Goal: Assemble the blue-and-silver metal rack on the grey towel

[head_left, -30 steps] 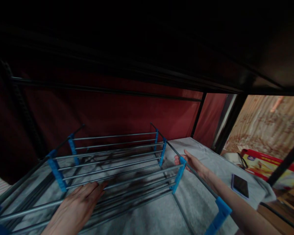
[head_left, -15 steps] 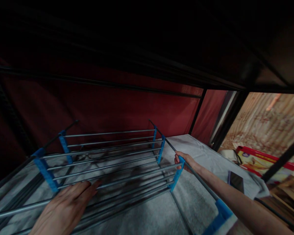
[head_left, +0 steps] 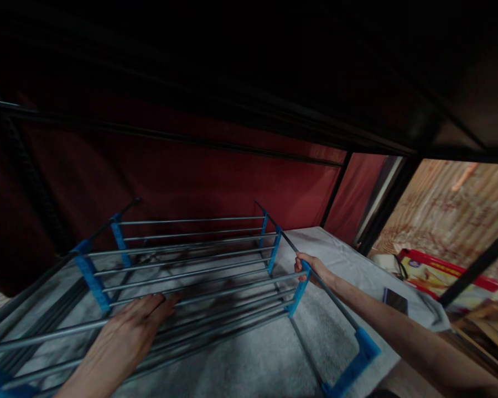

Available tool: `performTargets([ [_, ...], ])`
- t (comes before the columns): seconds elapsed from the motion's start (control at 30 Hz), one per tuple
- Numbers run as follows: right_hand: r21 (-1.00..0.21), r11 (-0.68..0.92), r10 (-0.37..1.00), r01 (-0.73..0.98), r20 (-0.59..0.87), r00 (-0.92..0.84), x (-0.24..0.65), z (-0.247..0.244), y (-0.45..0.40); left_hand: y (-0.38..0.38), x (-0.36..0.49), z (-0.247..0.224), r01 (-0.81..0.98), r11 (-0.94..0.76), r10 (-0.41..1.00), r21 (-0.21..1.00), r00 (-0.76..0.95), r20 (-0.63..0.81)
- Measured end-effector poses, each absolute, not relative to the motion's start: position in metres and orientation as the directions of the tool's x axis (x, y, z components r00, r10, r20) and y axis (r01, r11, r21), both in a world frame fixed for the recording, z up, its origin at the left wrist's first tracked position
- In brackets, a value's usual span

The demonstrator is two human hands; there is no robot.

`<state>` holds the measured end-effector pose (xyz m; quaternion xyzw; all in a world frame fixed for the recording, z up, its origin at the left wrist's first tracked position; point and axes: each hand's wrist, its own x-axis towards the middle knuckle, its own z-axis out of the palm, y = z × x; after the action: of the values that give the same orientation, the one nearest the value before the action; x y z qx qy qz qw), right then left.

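A shoe rack (head_left: 216, 272) of thin grey metal tubes joined by blue plastic connectors lies on a grey-white cloth (head_left: 249, 359). At lower left, my left hand (head_left: 128, 334) is closed over one of its front cross tubes, palm down; the fingertips are partly hidden. Farther right, my right hand (head_left: 307, 267) wraps round the rack's right side tube, right at a blue connector (head_left: 299, 296). Another blue connector (head_left: 352, 362) sits nearer me on that same tube. Part of one more connector (head_left: 0, 381) shows in the lower left corner.
Dark metal framing and a low black panel (head_left: 249, 66) hang overhead, with a red sheet (head_left: 216, 177) behind. On the right are a phone (head_left: 395, 301), a red and yellow box (head_left: 435, 271) and wooden pieces (head_left: 487, 331). Loose tubes (head_left: 45, 326) lie at left.
The rack's left part appears slightly farther right, and a connector has come into view at lower left. Both hands keep their places on the tubes; the view has shifted a little.
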<state>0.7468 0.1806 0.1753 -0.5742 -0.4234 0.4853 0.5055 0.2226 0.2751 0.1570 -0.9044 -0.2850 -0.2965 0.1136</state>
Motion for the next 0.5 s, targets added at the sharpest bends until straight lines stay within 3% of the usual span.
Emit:
performTargets([
  [0.2,-0.979,-0.204,0.967,0.025,-0.198,0.161,0.750,0.181,0.173,0.270,0.232,0.164,0.586,-0.802,0.432,-0.115,0.702,0.566],
  [0.5,-0.949,-0.306,0.941,0.081,-0.288,0.177,0.750,0.182,0.174,0.266,0.235,0.182,0.529,-0.812,0.301,-0.247,0.741,0.600],
])
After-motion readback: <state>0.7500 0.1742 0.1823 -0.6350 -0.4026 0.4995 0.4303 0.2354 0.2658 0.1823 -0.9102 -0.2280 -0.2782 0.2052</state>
